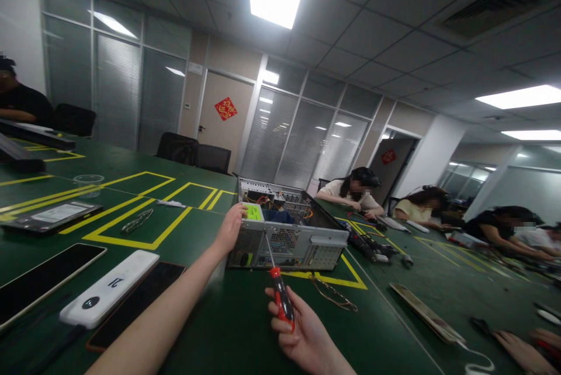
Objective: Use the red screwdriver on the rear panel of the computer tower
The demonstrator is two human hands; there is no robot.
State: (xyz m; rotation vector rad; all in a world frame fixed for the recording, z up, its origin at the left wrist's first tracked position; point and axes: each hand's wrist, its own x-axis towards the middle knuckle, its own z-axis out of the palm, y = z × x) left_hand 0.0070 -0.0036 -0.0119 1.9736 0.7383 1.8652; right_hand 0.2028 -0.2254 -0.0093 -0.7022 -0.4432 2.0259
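Note:
An open metal computer case (pixel 307 240) lies on the green table before me, its rear panel facing me. Inside, at its left, sits a power supply with a yellow-green label (pixel 253 212), and coloured wires show behind it. My left hand (pixel 230 229) grips the case's left edge beside that label, its fingertips partly hidden. A red and black screwdriver (pixel 283 299) is held in my right hand (pixel 302 325), fingers wrapped around the handle. Its shaft points up and away, with the tip at the upper left of the rear panel; whether it sits in a screw I cannot tell.
Left of me lie phones (pixel 48 281), a white device marked 21 (pixel 109 287), a hard drive (pixel 55 215), a small clear bag (pixel 137 221) and a plastic cup (pixel 89 184). A thin cable (pixel 333 296) and another phone (pixel 425 312) lie right. Several people work around the table.

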